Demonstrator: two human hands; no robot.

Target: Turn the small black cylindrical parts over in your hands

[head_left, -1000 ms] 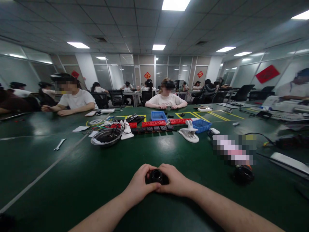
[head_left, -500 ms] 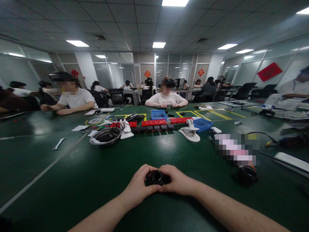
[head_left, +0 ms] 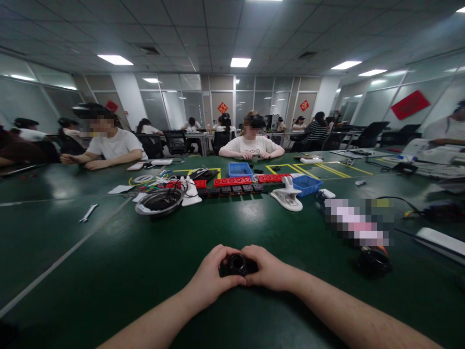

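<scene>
Low in the head view, a black part (head_left: 238,263) with a round ring-shaped opening faces up between my hands. My left hand (head_left: 212,274) is curled round its left side, and my right hand (head_left: 267,269) round its right side. Both thumbs meet at the near edge of the part, and the fingers come together at its far side. The palms hide much of its outline, so its full shape cannot be made out.
Beyond my hands lie a metal bowl (head_left: 159,202), red socket strips (head_left: 232,182), a white clamp (head_left: 287,196) and blue trays (head_left: 307,185). A wrench (head_left: 88,213) is at the left, a black coil (head_left: 374,261) at the right. People sit around.
The view has tilted and shifted slightly. My hands hold the black part in nearly the same grip as before.
</scene>
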